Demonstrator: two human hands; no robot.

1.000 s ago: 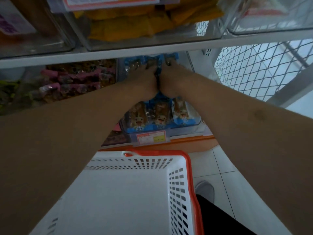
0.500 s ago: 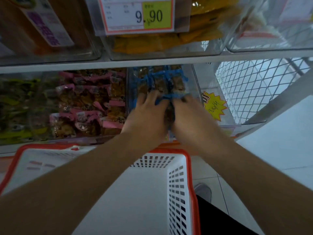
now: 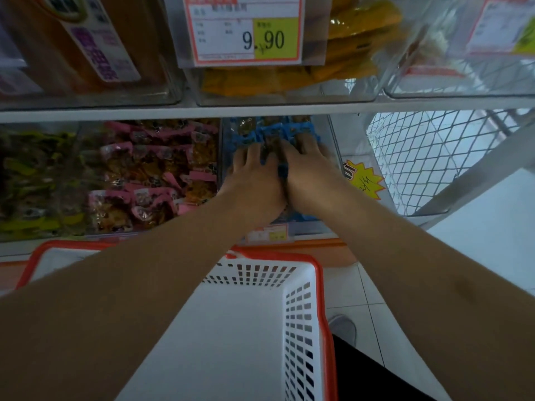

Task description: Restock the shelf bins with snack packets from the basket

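Both hands have slid a little farther into the clear bin since half a second ago, and my view has tipped up, so the price card reading 9.90 on the upper shelf now shows in full. I see the left hand and the right hand side by side, touching along their inner edges, lying palm-down on the blue snack packets in that bin — fingers spread and fairly straight, pressing on the packets rather than curled round any of them. More blue packets show just beyond the fingertips, toward the far end of the bin. To the left, the neighbouring bin holds pink packets, and farther left lie green-yellow ones. Near me, below my forearms, stands the white basket with its orange rim; the part of its floor I can see is bare white. On the right, a yellow starburst sticker sits beside the bin — wire mesh beyond it.
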